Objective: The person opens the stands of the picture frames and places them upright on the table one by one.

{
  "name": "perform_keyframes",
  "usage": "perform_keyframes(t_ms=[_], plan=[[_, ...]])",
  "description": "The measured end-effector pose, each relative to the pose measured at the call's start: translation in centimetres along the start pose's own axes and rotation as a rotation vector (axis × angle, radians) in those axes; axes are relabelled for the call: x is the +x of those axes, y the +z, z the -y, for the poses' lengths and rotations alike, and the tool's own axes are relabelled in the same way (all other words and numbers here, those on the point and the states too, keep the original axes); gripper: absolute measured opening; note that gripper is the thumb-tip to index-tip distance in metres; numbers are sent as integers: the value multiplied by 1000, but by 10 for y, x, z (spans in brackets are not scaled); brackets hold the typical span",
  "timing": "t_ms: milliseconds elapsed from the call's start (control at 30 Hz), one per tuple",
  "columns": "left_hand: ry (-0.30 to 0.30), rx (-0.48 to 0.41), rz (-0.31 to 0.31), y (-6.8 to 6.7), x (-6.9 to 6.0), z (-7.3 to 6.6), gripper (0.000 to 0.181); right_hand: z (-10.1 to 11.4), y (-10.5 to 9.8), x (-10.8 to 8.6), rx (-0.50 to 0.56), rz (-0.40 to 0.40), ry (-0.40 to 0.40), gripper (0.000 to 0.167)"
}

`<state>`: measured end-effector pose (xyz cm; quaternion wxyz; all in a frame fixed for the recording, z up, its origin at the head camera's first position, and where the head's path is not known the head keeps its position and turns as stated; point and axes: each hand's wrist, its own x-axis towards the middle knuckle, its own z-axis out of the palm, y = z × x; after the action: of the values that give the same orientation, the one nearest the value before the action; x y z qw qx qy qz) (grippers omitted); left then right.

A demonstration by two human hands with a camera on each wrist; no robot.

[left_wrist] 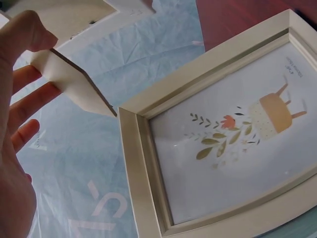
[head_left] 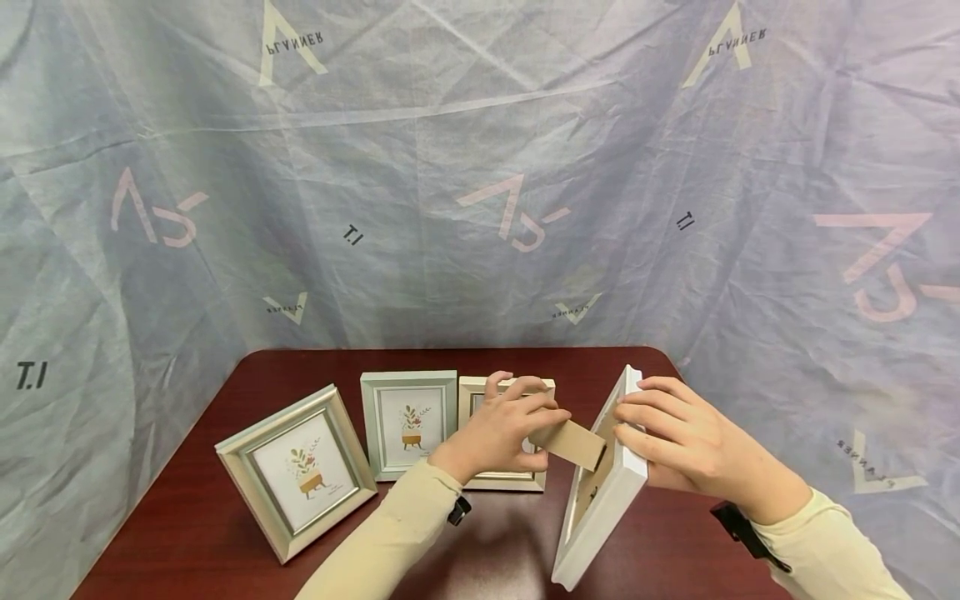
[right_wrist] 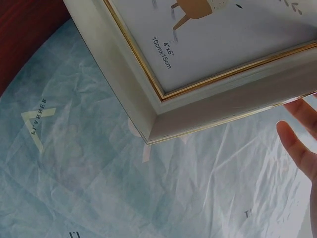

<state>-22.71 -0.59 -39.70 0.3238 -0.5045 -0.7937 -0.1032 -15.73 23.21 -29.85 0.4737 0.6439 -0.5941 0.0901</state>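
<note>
A white picture frame [head_left: 609, 517] is held tilted above the right part of the table, its back towards my left hand. My right hand [head_left: 693, 437] grips its upper right edge. My left hand [head_left: 498, 429] pinches the beige stand leg [head_left: 573, 442], which sticks out from the frame's back, between thumb and fingers. The left wrist view shows that leg [left_wrist: 74, 87] as a flat board with a dark edge. Seen from the right wrist, the white frame [right_wrist: 131, 94] has a gold inner border and a printed picture; only part of the right hand shows there.
A cream picture frame [head_left: 504, 482] stands behind my left hand, partly hidden. Left of it stands a pale green frame [head_left: 371, 425], and nearer the front left a champagne-coloured frame [head_left: 255, 492]. All rest on the dark red table [head_left: 187, 517]. Grey printed cloth [head_left: 420, 250] hangs behind.
</note>
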Motion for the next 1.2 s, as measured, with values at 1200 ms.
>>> perform_keyframes(t_ms=[1200], plan=[[-37,2,-26,2,-4,-2,59,-3,-1,2,-64,-40,2,23]])
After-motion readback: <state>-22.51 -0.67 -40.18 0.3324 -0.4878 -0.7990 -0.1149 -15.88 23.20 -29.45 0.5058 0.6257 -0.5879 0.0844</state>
